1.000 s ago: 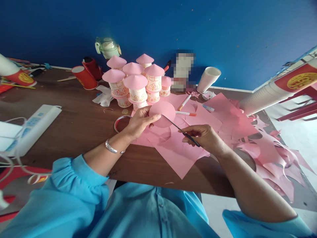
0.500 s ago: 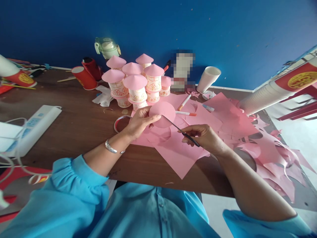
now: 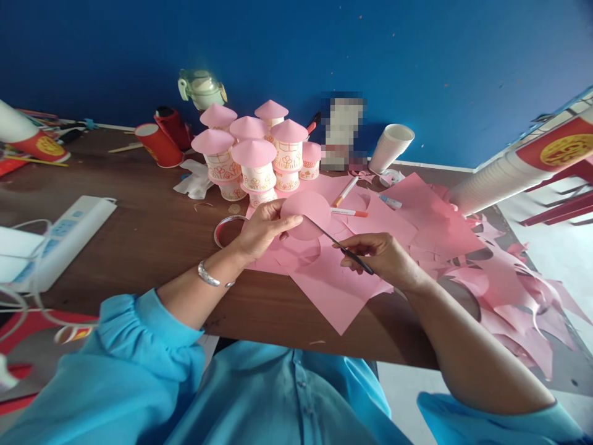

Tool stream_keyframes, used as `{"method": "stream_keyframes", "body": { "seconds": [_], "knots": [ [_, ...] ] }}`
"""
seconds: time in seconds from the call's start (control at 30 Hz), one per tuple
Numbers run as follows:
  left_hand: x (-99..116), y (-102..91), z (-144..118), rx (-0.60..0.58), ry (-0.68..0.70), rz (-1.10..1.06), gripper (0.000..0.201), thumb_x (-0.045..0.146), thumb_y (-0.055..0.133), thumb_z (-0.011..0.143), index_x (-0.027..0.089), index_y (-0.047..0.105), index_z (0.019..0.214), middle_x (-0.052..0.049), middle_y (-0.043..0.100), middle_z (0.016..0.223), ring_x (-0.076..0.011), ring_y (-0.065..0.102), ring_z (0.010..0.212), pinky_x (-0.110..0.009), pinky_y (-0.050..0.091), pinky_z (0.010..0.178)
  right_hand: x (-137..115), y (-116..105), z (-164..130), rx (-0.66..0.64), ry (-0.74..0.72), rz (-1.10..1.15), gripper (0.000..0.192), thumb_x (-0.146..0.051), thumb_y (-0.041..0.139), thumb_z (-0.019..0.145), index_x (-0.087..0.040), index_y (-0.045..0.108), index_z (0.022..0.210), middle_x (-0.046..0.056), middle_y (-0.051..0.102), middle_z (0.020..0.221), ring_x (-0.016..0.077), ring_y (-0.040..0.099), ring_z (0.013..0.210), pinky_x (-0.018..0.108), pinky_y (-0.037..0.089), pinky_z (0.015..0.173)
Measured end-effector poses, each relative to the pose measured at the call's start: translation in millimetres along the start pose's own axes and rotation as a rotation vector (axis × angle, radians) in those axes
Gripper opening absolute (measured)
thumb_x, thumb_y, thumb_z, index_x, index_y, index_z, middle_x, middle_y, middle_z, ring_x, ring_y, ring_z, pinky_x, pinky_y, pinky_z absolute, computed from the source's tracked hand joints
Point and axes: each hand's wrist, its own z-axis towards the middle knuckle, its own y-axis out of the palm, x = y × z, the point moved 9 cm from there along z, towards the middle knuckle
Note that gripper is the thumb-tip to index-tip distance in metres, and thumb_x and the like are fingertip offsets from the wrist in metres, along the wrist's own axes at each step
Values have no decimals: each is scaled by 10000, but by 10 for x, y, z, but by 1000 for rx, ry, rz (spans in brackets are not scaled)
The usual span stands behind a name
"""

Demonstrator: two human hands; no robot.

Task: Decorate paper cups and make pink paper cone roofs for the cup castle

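Note:
My left hand point(image 3: 266, 230) pinches the left edge of a pink paper circle point(image 3: 306, 207), thumb on top. In my right hand point(image 3: 377, 256) is a pair of black-handled scissors point(image 3: 356, 258). Their blades lie across the lower part of the circle, with the tips near my left thumb; whether the blades have paper between them I cannot tell. Beneath both hands, pink paper sheets point(image 3: 340, 296) cover part of the wooden table. Just beyond the circle stands a cluster of paper-cup towers point(image 3: 257, 176) with pink cone roofs and drawn flowers.
Two markers point(image 3: 349, 212) lie on the paper, and a roll of tape point(image 3: 227, 231) sits left of my hand. Pink offcuts point(image 3: 514, 296) pile up at right, beside a long stack of cups point(image 3: 491, 179). A white power strip point(image 3: 69, 238) lies at left. White cups point(image 3: 391, 148) stand by the wall.
The pink circle and my left hand appear shifted very slightly to the right. My right hand and the scissors look almost the same as before.

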Motion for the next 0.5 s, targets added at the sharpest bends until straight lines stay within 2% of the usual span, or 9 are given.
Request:
{"method": "stream_keyframes", "body": {
  "seconds": [0.33,0.5],
  "knots": [
    [7,-6,-4,16,-19,-9,297,410,848,779,158,715,864,8,624,729,-103,509,615,-229,409,548,48,3,26,-18,5,-5,554,-563,961,613,-169,819,977,2,672,615,129,592,536,290,534,528],
    [44,-105,21,116,25,-74,283,368,875,730,165,705,830,11,626,740,-90,494,599,-211,398,510,14,-41,31,-26,-28,-90,529,-581,926,669,-181,766,977,-2,666,623,144,610,553,293,531,562]
  ]
}}
